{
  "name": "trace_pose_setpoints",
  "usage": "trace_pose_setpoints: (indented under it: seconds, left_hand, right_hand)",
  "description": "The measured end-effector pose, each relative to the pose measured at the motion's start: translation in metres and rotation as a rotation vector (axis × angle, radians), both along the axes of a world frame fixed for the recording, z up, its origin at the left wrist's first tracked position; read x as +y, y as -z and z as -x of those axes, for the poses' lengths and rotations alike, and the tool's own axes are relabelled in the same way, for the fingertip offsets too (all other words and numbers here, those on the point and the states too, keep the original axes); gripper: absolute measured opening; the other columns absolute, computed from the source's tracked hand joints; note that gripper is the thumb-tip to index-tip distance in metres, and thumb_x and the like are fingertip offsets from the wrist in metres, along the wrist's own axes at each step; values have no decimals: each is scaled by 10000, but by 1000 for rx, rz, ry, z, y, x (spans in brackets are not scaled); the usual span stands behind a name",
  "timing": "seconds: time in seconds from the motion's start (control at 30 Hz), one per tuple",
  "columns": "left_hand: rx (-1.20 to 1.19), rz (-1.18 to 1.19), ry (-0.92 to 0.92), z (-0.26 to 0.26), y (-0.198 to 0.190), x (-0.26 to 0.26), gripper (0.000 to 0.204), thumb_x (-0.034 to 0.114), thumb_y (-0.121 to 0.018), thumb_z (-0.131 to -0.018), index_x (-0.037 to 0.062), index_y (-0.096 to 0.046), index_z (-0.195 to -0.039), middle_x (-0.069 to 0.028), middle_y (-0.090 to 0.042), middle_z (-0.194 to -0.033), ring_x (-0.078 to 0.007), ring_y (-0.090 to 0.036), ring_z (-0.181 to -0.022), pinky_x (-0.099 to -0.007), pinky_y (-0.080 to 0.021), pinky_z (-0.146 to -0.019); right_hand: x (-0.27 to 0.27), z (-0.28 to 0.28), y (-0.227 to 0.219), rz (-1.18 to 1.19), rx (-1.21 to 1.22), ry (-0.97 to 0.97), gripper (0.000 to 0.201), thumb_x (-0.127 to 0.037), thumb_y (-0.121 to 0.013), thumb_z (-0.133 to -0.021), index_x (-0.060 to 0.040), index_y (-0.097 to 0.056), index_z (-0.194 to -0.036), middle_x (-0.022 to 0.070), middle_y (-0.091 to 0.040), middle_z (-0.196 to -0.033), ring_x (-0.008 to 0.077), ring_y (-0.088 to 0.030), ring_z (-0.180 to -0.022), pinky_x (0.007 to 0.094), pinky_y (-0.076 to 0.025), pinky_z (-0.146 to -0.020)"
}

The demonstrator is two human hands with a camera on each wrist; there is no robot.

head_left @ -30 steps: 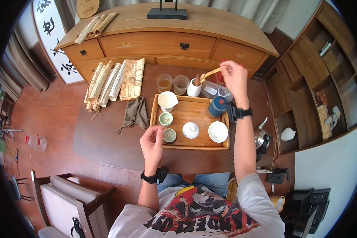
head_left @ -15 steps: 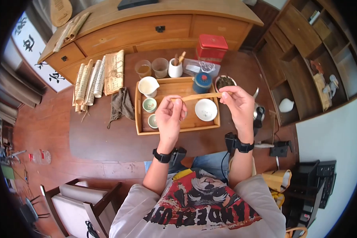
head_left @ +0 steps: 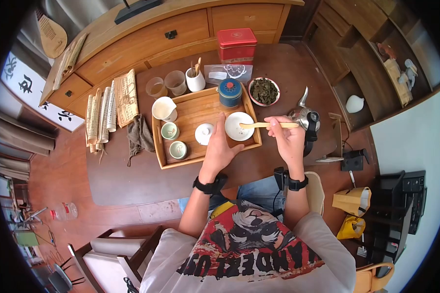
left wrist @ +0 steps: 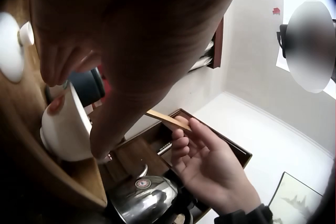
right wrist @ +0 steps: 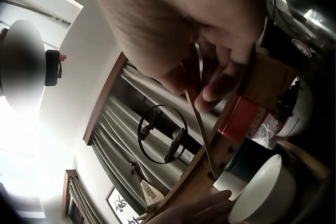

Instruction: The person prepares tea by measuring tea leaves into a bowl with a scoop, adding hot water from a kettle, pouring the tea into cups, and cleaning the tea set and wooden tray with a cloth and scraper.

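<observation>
In the head view my right hand [head_left: 287, 141] pinches a light wooden stick-like scoop [head_left: 269, 125], its far end over a white bowl [head_left: 235, 133] on the tray [head_left: 205, 160]. Small dark bits lie in the bowl. My left hand [head_left: 220, 153] is at the bowl's near left side, fingers extended and thumb spread; whether it touches is unclear. The left wrist view shows the thumb and fingers of this hand [left wrist: 123, 77] on either side of the bowl [left wrist: 68, 129]. In the right wrist view the scoop [right wrist: 202, 129] extends down from my right fingers.
A white lid [head_left: 204, 133], green cups [head_left: 178, 150], a white pitcher [head_left: 164, 108] and a blue canister [head_left: 230, 95] stand on the tray. Beyond are a dish of dark leaves [head_left: 264, 92], a red tin [head_left: 236, 45] and a tool holder [head_left: 195, 80]. A kettle [head_left: 305, 118] stands at right.
My right hand has brought the scoop from the tool holder to over the bowl. My left hand touched the scoop half a second ago and is now beside the bowl.
</observation>
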State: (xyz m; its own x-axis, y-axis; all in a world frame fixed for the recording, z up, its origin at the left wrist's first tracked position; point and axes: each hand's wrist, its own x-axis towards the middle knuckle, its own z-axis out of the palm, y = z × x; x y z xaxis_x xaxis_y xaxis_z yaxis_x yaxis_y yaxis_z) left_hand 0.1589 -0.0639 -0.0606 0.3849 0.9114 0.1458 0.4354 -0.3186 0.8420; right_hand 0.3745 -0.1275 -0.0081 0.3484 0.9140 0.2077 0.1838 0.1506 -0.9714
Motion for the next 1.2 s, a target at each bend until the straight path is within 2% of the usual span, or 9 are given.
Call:
trace_pose_setpoints:
  seconds: [0.17,0.27,0.4,0.47,0.6,0.7,0.8,1.1,1.2]
  left_hand:
    - [-61,-17,-46,-24,12,3,1228,37,-985,-727,-101,-243,-1696,-294,-606,-1522,-436,-631,-1392,-476,-522,-1176]
    - [-173,35,-137,-36,8,5,1281,36,-998,-702,-80,-220,-1713,-247,-692,-1411,-392,-719,-1272,-444,-580,-1089]
    - [-198,58,-160,-43,14,2,1297,23,-994,-691,-59,-218,-1727,-241,-663,-1446,-388,-699,-1298,-446,-566,-1100]
    - [-131,-138,-180,-41,15,-1,1301,7,-982,-691,-38,-215,-1740,-242,-620,-1496,-382,-676,-1326,-443,-552,-1113]
    - [-69,-274,-176,-35,-8,-12,1336,14,-988,-687,-19,-187,-1756,-240,-579,-1549,-381,-653,-1348,-456,-524,-1141]
    - [-208,-319,-167,-35,-16,-13,1366,22,-994,-685,-13,-154,-1762,-217,-609,-1525,-376,-659,-1339,-459,-525,-1132]
    - [-180,-292,-182,-35,-21,-14,1384,35,-1002,-687,-8,-135,-1765,-193,-636,-1506,-377,-662,-1337,-458,-533,-1120]
    - [-75,-507,-150,-42,-22,1,1320,40,-997,-714,-24,-189,-1755,-210,-656,-1494,-393,-674,-1321,-465,-541,-1110]
    - [-56,-569,-102,-51,-36,14,1187,54,-978,-735,11,-328,-1728,-185,-671,-1507,-376,-689,-1324,-452,-576,-1088]
  right_hand:
    - [-8,-7,10,45,-38,47,249,-161,-680,-1137,49,-809,-1167,36,-745,-891,66,-650,-768,218,-517,-706]
    - [-9,-12,18,47,-51,67,201,-127,-724,-1090,36,-827,-1148,62,-792,-884,83,-690,-715,251,-554,-664]
    - [-13,-10,15,40,-68,80,182,-113,-727,-1082,28,-825,-1143,74,-796,-905,92,-702,-721,258,-554,-668]
    - [-15,-9,9,27,-162,58,217,-130,-690,-1112,43,-816,-1150,62,-771,-897,88,-685,-755,252,-546,-690]
    - [-18,-6,4,-18,-83,26,192,-105,-696,-1098,38,-820,-1131,81,-779,-925,103,-704,-753,263,-555,-690]
    - [-20,-1,-9,-111,-134,-36,164,-69,-704,-1079,31,-822,-1132,98,-781,-934,122,-718,-754,268,-557,-690]
    - [-23,10,-16,-148,-135,-70,120,-32,-761,-1014,-20,-828,-1113,119,-780,-954,226,-750,-796,318,-564,-706]
    - [-24,24,-9,-245,-166,-48,190,47,-768,-976,-3,-828,-1150,135,-791,-1011,221,-764,-853,319,-588,-750]
    - [-23,21,-7,-271,-148,4,201,51,-765,-979,1,-826,-1164,139,-791,-1019,227,-767,-858,320,-595,-764]
